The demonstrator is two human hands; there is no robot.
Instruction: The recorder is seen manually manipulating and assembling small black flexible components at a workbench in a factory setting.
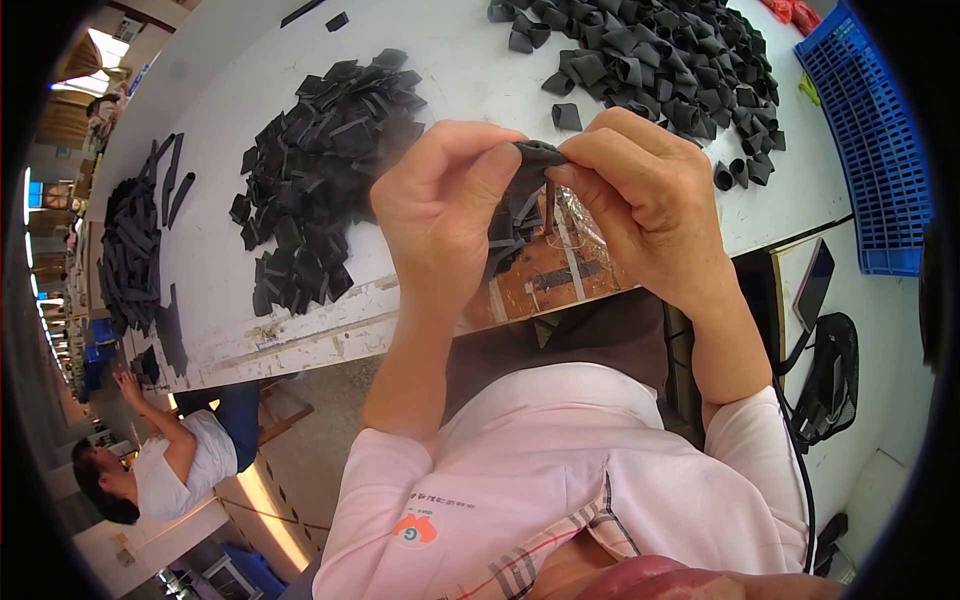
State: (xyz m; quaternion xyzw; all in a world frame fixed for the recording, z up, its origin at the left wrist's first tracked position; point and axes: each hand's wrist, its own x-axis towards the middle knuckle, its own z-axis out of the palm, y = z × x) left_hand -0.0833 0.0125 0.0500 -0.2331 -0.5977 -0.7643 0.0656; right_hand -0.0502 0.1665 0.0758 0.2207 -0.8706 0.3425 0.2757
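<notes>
Raised above the table's front edge, my left hand (440, 205) and my right hand (650, 190) pinch the two ends of a small black fabric piece (540, 153) between thumbs and forefingers. The piece looks bunched, and the fingertips partly cover it. Below and behind it are more black pieces (512, 235) and a thin brown upright rod (549, 208) on a worn brown board (525, 285). Left of my hands lies a heap of flat black fabric pieces (320, 165). To the far right spreads a heap of black fabric loops (660, 60), standing open like short tubes.
On the white table (225, 330), long black strips (130, 245) are piled at the far left. A blue plastic crate (865, 140) stands at the right, above a phone-like dark slab (815, 285) and a black mesh pouch (830, 385). A co-worker (190, 460) sits at the lower left.
</notes>
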